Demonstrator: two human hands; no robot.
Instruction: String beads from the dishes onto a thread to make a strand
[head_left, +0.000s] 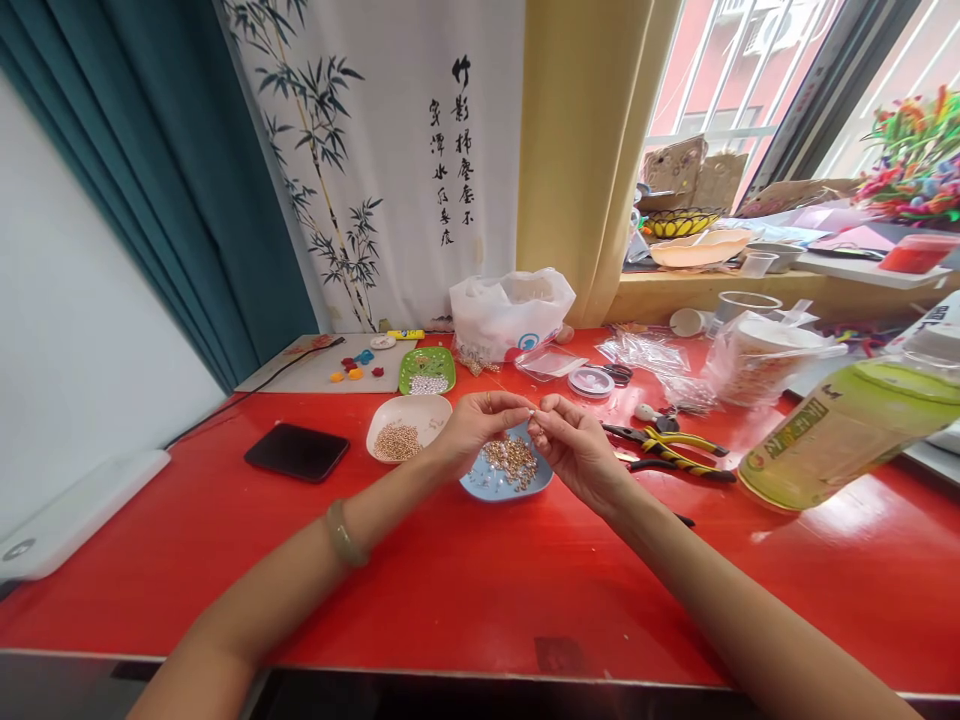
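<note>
Two hands met fingertip to fingertip above a blue dish (480,484). Left hand (472,428) pinched shut on a tiny bead (532,411); right hand (574,448) pinched shut against the same spot, what it gripped too small to tell. Directly beneath the pinch: blue dish, shallow, smooth, loaded with small gold-coloured beads (511,460). Just left of the pinch: white dish (429,408), rounded, glossy, holding a heap of pale gold beads. Beyond that and further left: green dish (427,370), oval, with whitish beads. Well left of the grip: black phone (297,452), flat, matte, lying on the red table (480,600), glossy and reflective. Just right of the pinch: pliers (675,450) with yellow-and-black handles, lying flat. Further right: green plastic bottle (840,430), lying tilted near the table edge. Behind the grip: white plastic bag (511,312), crumpled, and a round spool (590,381). Jade-coloured bangle (343,534) noted on the left wrist. Nothing between the hands and the blue dish.
</note>
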